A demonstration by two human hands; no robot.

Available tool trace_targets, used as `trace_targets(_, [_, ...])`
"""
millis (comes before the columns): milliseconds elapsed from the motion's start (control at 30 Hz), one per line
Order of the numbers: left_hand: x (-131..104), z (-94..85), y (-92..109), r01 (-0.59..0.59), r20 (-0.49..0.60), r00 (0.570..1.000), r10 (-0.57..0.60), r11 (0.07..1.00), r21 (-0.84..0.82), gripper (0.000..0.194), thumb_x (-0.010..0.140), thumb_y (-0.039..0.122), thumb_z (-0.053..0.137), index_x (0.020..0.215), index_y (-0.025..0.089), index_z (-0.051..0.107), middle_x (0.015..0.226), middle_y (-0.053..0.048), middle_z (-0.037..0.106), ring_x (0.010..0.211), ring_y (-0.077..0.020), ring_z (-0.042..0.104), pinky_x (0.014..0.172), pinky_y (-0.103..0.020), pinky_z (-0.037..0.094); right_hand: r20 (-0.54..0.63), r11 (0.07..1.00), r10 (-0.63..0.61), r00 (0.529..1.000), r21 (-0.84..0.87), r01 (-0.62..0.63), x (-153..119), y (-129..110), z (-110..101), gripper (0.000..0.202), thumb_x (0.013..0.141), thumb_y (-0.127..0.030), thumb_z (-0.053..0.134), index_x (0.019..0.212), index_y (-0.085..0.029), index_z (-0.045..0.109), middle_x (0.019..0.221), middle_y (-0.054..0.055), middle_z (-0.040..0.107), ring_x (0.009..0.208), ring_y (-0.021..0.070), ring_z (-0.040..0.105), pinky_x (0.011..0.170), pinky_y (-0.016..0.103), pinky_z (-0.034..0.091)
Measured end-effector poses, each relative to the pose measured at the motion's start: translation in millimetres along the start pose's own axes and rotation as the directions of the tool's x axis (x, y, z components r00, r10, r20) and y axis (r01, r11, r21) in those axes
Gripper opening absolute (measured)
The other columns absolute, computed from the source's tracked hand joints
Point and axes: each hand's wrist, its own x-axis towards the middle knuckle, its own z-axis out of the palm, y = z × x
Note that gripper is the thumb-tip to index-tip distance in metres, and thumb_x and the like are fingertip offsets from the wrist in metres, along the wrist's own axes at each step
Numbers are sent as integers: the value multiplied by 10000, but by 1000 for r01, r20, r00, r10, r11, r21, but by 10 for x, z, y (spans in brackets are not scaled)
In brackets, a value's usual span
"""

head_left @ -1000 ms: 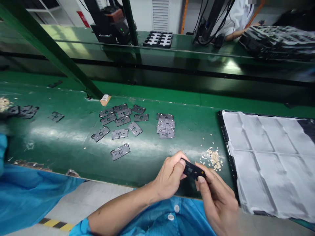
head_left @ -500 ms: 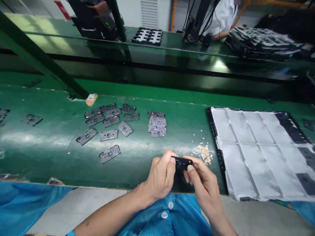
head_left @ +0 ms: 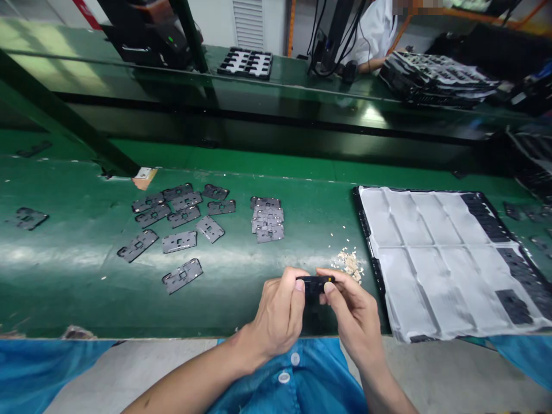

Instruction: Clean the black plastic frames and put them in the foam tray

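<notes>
Between my hands, just above the front of the green bench, is a small black plastic plate (head_left: 314, 284) with a yellow spot at its right end. My left hand (head_left: 282, 310) pinches its left end between thumb and fingers. On the other end, my right hand (head_left: 356, 310) grips with the thumb in front and fingers behind. Beyond my right hand lies a heap of tiny beige pieces (head_left: 350, 263). Several similar dark plates (head_left: 268, 219) overlap in a stack past my hands, and more loose plates (head_left: 179, 242) are scattered to the left.
On the right sits a black tray (head_left: 367, 224) covered by a white divided liner (head_left: 425, 270), with dark plates along its right side. A slanted green post (head_left: 73, 123) meets the bench (head_left: 233, 305) at the left. Across the back shelf, a person in white is beside stacked trays (head_left: 435, 77).
The view has swung slightly right, so the bench things sit further left. Both hands keep hold of the black plate, which has tipped a little, and my right thumb has shifted slightly along it.
</notes>
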Motion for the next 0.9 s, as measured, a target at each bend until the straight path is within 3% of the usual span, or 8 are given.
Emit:
trace_targets(133, [-51, 7, 15, 80, 13, 997, -80, 996, -25, 282, 1130, 273, 303, 1085, 214, 574, 745, -6, 669, 621, -165, 628, 622, -284, 474, -36, 999, -32, 999, 10, 32, -18, -13, 59, 214, 1017, -320, 656, 1146, -239, 805, 928, 41, 749, 675, 152, 671, 621, 264, 573])
trace_targets(300, [-88, 9, 42, 69, 13, 998, -68, 996, -61, 257, 1135, 267, 292, 1059, 225, 534, 713, 16, 639, 577, -158, 583, 607, -285, 451, -89, 996, -86, 992, 27, 89, -68, 46, 89, 207, 1042, -317, 631, 1100, -252, 818, 928, 39, 726, 688, 143, 623, 585, 238, 511])
trace_targets(567, [-140, -43, 95, 107, 45, 993, -106, 994, -36, 253, 1136, 254, 278, 1052, 238, 516, 725, 28, 599, 630, -166, 579, 659, -283, 471, -67, 992, -103, 992, 63, 107, -97, 79, 103, 232, 1056, -322, 605, 1084, -257, 826, 880, 35, 670, 660, 138, 571, 540, 239, 438])
trace_targets(733, [-154, -44, 119, 67, 46, 997, -67, 998, 7, 239, 1125, 227, 291, 1038, 233, 514, 741, 25, 587, 622, -159, 568, 655, -279, 463, -79, 987, -130, 988, 85, 136, -94, 104, 117, 235, 1063, -304, 599, 1054, -244, 825, 759, 13, 607, 661, 150, 555, 567, 254, 419])
trace_targets(900, [-142, -48, 131, -5, 46, 999, 3, 999, 45, 206, 1102, 187, 309, 1040, 232, 500, 744, 24, 599, 621, -159, 582, 652, -279, 446, -118, 980, -101, 988, 158, 119, -107, 179, 162, 227, 1057, -309, 622, 1000, -225, 825, 761, 12, 622, 667, 143, 558, 596, 257, 422])
